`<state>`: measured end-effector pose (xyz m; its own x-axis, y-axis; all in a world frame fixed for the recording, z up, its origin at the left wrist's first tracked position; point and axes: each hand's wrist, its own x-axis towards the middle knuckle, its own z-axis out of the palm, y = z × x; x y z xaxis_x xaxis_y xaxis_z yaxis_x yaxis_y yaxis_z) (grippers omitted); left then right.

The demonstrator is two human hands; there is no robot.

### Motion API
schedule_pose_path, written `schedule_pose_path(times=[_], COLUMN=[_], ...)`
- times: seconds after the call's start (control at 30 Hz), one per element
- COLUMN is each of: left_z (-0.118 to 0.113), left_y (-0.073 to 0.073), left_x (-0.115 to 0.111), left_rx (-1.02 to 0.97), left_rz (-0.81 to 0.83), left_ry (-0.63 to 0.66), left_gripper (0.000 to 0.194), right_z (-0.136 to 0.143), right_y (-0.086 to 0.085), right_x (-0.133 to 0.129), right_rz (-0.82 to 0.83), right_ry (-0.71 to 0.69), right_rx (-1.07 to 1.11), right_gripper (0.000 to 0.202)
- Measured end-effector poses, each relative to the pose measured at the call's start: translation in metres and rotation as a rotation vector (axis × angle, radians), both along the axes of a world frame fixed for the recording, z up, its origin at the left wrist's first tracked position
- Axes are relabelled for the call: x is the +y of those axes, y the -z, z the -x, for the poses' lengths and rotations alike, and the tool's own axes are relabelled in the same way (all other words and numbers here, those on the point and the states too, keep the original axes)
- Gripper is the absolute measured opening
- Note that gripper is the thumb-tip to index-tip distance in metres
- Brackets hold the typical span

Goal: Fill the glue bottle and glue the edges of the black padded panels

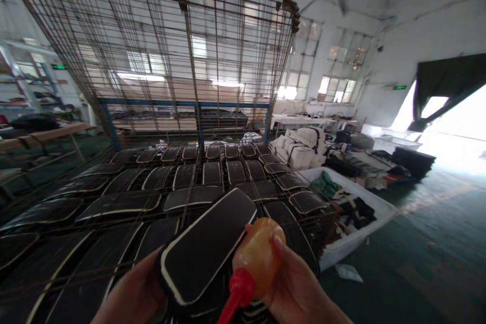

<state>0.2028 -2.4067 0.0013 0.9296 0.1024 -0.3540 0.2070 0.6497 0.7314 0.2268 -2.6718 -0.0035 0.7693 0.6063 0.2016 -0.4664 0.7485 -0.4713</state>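
My left hand grips the near left edge of a black rounded rectangular panel, which is tilted up toward me. A cream line of what looks like glue runs around the panel's border. In my right hand is a squeeze bottle of amber liquid, its red nozzle pointing down and toward me. The bottle lies over the panel's right edge; whether the two touch I cannot tell. Part of the left fingers is hidden behind the panel.
Rows of similar black panels with cream borders lie on a wire rack in front of me. Hinged wire racks stand raised behind. At right are a white bin with cloth scraps and stacked white bundles. A wooden-topped table stands left.
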Motion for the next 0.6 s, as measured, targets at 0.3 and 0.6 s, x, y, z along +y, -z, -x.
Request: schedule_pose_path(times=[0.3,0.6], left_z=[-0.040,-0.019], left_y=[-0.076,-0.062], left_x=[-0.016,-0.022], left_rx=[-0.055,-0.085], left_rz=[-0.453,-0.415], left_ry=[0.597,0.490], left_gripper=[0.018,0.044], right_z=[0.006,-0.001], right_y=[0.017,-0.006], right_x=[-0.008,-0.049], right_rz=[0.227,0.198], right_ry=[-0.070,0.200], right_rx=[-0.067,-0.066], right_gripper=[0.038,0.044])
